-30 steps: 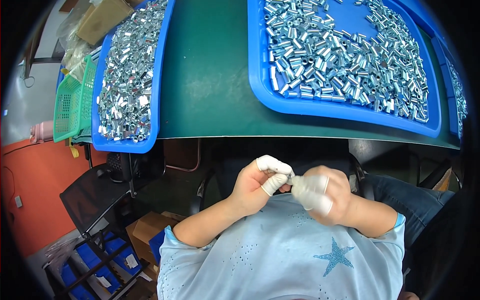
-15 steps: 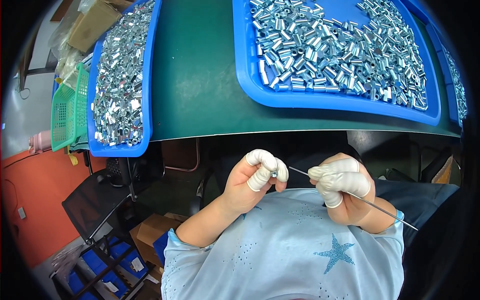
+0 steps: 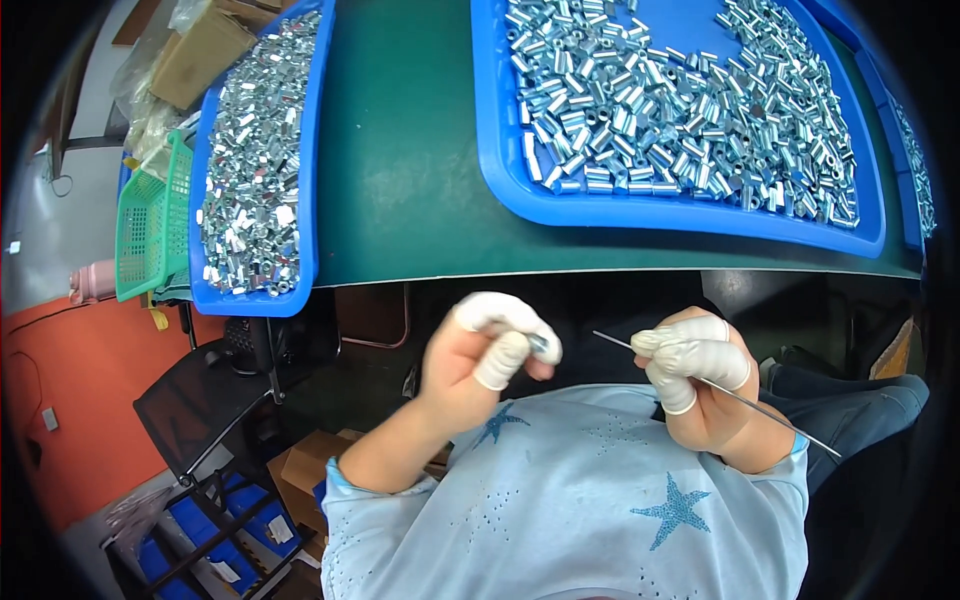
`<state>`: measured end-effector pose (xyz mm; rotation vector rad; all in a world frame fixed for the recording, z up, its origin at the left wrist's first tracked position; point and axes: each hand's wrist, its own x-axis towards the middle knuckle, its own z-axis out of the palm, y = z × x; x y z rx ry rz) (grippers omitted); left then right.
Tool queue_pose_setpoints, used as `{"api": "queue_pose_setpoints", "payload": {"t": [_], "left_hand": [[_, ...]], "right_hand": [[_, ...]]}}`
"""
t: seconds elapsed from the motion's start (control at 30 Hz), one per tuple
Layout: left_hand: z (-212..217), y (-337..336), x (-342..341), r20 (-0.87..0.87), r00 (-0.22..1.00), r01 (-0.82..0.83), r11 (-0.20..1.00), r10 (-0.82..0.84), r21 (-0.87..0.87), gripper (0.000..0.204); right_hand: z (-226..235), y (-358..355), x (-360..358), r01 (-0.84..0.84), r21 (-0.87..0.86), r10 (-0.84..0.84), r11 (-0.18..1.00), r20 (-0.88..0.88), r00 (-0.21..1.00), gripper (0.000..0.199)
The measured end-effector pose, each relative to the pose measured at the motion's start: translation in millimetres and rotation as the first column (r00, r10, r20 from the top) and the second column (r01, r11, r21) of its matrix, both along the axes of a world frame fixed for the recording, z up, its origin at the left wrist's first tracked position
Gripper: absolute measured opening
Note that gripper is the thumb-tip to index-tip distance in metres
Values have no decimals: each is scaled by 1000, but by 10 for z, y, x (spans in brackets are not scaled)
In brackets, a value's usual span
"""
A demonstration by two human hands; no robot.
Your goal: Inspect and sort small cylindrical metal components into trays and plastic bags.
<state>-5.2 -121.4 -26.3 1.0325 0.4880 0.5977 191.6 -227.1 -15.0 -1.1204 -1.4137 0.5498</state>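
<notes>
My left hand [image 3: 478, 360], in white finger cots, pinches a small silvery metal sleeve [image 3: 538, 344] between thumb and fingers. Across a short gap, my right hand [image 3: 695, 370], also in white finger cots, is closed round a thin metal rod [image 3: 770, 416]. The rod slants from its bare tip on the left, pointing toward the left hand, down to its far end past my right forearm. Both hands are in front of my shirt, below the near edge of the green table [image 3: 400, 170]. Rod and sleeve are apart.
A large blue tray [image 3: 690, 222] of short metal sleeves [image 3: 690, 120] stands on the table ahead. At the left is a narrower blue tray [image 3: 310, 200] full of small metal pieces. Beside it hangs a green basket [image 3: 145, 235]. A black chair [image 3: 200, 405] and cardboard boxes [image 3: 300, 475] are lower left.
My left hand has moved left, away from the rod's tip, and the sleeve in its fingers is turned to show its side. My right hand with the rod has shifted slightly right.
</notes>
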Motion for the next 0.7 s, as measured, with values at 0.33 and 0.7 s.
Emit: {"api": "queue_pose_setpoints", "payload": {"t": [0.33, 0.7], "left_hand": [[665, 1122, 170, -486, 683, 521, 102, 546, 847, 12], [1108, 1255, 232, -381, 779, 316, 214, 498, 924, 12]], "right_hand": [[-32, -71, 0, 57, -1, -57, 998, -24, 998, 18], [-81, -49, 120, 118, 36, -114, 992, -102, 988, 13]]}}
